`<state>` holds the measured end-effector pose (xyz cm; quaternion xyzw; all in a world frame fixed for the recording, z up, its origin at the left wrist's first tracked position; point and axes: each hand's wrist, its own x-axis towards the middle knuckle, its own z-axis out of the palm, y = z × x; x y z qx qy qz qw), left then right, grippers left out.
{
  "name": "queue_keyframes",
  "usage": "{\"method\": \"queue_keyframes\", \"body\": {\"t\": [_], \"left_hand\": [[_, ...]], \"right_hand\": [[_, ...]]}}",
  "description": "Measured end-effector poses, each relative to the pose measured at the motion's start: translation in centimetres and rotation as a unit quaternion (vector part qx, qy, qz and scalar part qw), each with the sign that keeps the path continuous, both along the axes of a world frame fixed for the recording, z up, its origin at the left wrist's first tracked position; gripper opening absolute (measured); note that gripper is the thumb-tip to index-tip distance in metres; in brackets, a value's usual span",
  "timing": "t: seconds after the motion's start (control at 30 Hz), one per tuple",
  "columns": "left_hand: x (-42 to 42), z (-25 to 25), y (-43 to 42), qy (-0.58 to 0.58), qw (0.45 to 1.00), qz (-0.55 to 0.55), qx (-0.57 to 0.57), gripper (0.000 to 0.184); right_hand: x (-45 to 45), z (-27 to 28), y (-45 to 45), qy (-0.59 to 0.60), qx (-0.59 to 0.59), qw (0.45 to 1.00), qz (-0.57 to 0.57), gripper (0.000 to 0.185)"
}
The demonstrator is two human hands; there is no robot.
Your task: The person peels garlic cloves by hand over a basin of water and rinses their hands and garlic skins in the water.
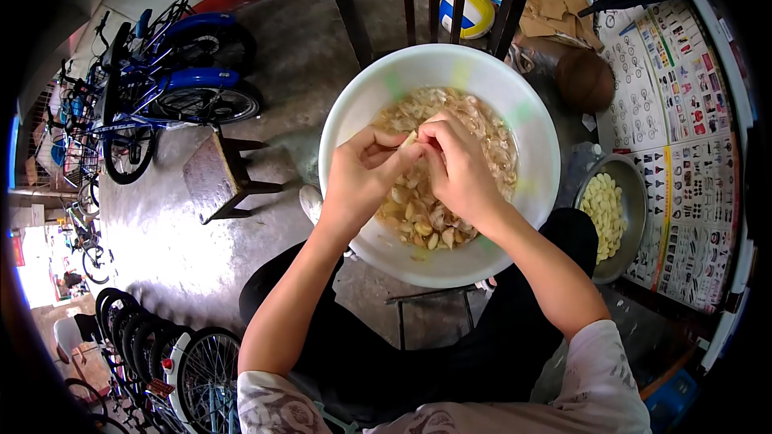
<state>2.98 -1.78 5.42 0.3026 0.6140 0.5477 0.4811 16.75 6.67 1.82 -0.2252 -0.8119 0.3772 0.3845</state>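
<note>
Head view: at frame centre, my left hand (360,175) and right hand (461,164), both curled nearly closed, pinch a garlic clove (410,139) between them over the white basin (351,116), probably to keep the papery skins (495,142) contained.

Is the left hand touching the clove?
Touching. The head view shows the clove pinched at the fingertips of the left hand, above the basin.

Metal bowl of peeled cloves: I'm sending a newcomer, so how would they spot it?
Find the big white basin in the middle. To its right, beside the right knee, is the metal bowl. Unlike the basin, it's smaller, grey and holds pale, bare cloves.
</note>
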Motion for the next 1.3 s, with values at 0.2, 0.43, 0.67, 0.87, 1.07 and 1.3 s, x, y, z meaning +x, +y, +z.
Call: {"method": "queue_keyframes", "body": {"t": [0.2,0.43,0.67,0.87,1.07,1.3], "left_hand": [[-0.5,0.1,-0.1,-0.088,0.996,0.010,0.013,0.034],[-1.5,0.1,0.1,-0.193,0.977,0.066,0.058,0.034],[-0.9,0.6,-0.1,-0.058,0.997,0.033,0.034,0.031],[0.5,-0.6,-0.2,0.105,0.992,0.004,0.065,0.020],[0.6,-0.9,0.2,0.250,0.961,0.002,0.114,0.017],[1.3,0.0,0.1,0.280,0.952,0.000,0.121,0.015]], "right_hand": [[0.2,0.9,0.1,-0.021,0.027,0.998,0.044,0.016],[0.5,0.7,0.1,-0.047,0.072,0.994,0.070,0.018],[0.5,1.2,1.1,0.091,-0.136,0.986,0.041,0.020],[0.6,1.0,1.1,0.068,-0.094,0.993,0.011,0.010],[0.7,0.9,1.1,0.071,-0.109,0.991,-0.002,0.013],[0.6,0.5,0.9,0.088,-0.159,0.983,-0.003,0.020]]}}
